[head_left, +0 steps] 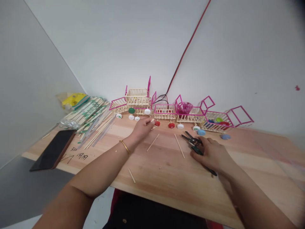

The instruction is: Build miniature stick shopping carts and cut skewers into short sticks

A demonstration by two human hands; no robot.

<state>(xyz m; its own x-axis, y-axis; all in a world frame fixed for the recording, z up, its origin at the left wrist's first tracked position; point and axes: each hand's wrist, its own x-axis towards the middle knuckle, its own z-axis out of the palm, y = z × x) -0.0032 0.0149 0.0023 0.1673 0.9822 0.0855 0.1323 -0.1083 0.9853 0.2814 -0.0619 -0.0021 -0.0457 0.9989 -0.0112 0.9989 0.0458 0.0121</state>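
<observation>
My left hand (141, 129) is closed in a pinch near the row of small stick carts. A short pale wooden stick (152, 121) shows at its fingertips, partly covered by them. On the right, my right hand (211, 152) is wrapped around a pair of pliers (195, 149) with dark handles, low over the table; the jaws point up and left. Between my hands lie two thin wooden sticks, a left one (152, 142) and a right one (179, 145). Another short stick (132, 175) lies near the front edge.
Stick carts (164, 111) with pink edges and bottle-cap wheels (171, 126) line the wall. One holds a pink cup (185, 108). At left are bundled sticks (91, 109), a yellow packet (73, 100) and a dark phone (53, 149). A red-black cable (188, 47) runs down the wall.
</observation>
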